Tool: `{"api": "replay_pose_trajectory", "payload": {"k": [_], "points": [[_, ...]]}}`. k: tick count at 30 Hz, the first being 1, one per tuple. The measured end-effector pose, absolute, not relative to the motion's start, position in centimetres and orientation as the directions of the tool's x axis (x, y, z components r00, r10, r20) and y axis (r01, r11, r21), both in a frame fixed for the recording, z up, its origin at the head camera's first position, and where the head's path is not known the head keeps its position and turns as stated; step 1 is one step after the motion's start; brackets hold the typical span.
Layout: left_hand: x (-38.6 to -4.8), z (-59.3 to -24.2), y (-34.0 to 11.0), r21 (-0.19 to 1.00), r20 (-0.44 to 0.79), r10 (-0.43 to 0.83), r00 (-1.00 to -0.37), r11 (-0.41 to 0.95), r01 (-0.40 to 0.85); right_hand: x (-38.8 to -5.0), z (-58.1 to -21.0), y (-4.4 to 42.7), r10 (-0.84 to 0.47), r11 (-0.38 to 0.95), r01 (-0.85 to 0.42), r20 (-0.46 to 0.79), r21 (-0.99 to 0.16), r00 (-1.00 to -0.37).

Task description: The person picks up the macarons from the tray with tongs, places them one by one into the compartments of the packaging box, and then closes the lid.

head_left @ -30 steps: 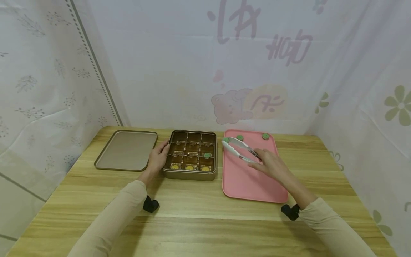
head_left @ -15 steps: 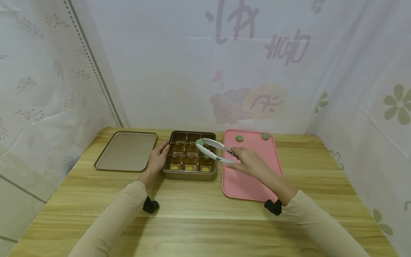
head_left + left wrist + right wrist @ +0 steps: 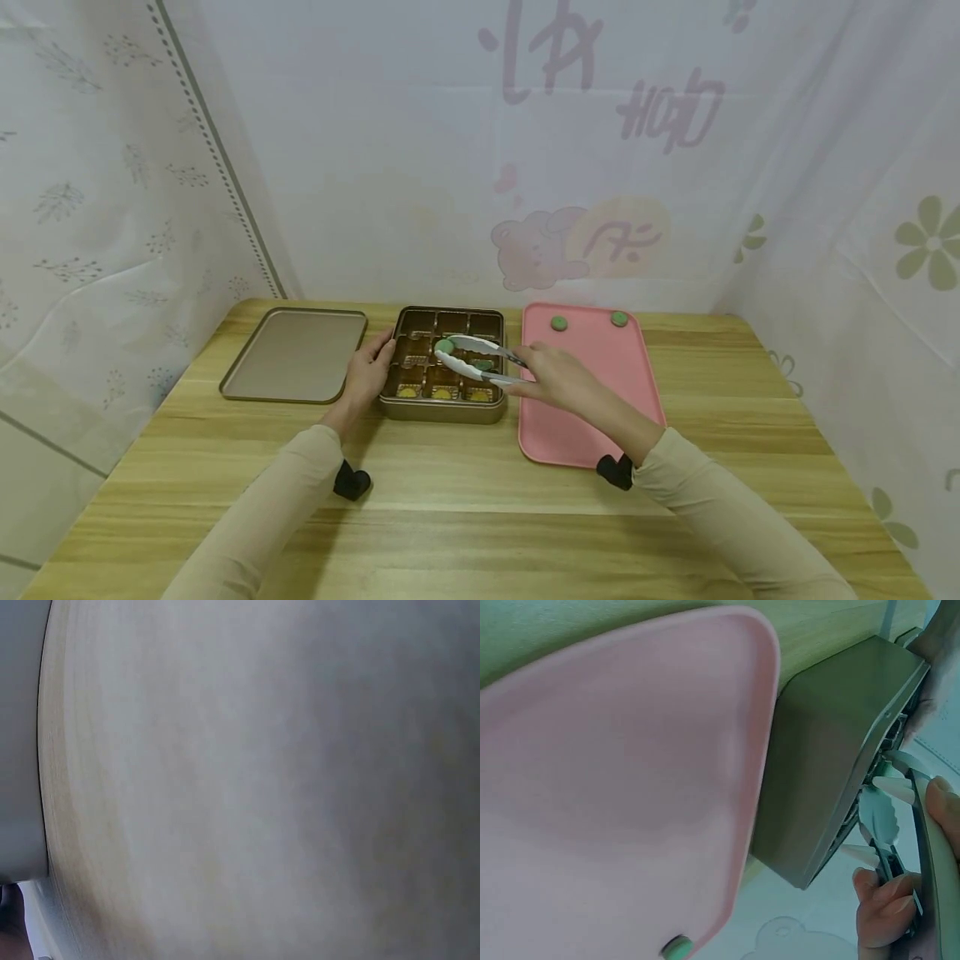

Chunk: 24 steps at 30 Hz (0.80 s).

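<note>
In the head view my left hand rests against the left side of a brown box, its fingers fairly straight. The box has a divided insert of several compartments. My right hand holds silver tongs with pale scalloped tips. Between the tips is a green round macaron-like sweet, above the middle of the box. Another green sweet lies in the right compartment of the middle row. Yellow pieces show in the front row. In the right wrist view the tongs reach over the box rim.
A pink tray lies right of the box, with two green sweets near its far edge. A flat brown lid lies to the left. A patterned cloth wall stands behind the wooden table.
My right hand has carried the green sweet in the tongs leftward from the pink tray's far left corner, then lower over the box's middle. The left hand has stayed in place.
</note>
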State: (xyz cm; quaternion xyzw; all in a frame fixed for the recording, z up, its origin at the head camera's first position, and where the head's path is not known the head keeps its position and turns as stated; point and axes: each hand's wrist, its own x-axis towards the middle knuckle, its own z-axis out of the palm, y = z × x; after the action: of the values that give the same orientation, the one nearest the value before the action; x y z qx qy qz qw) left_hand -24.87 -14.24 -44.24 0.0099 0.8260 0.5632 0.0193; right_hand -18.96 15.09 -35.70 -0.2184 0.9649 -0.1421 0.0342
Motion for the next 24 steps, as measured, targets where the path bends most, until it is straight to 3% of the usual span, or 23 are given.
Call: {"api": "replay_pose_trajectory", "payload": {"k": [13,24], "points": [[-25.0,-44.3,-14.2,0.941,-0.012,0.036,-0.999,0.340,0.001,-19.0,-36.2,14.5,-0.421,0.869,-0.396,-0.019,-0.298,-0.907],[-25.0,-44.4,-14.3,0.938,-0.010,0.034,-0.999,0.347,0.003,-18.3,-36.8,15.8,-0.385,0.846,-0.365,0.028,-0.389,-0.922]]}}
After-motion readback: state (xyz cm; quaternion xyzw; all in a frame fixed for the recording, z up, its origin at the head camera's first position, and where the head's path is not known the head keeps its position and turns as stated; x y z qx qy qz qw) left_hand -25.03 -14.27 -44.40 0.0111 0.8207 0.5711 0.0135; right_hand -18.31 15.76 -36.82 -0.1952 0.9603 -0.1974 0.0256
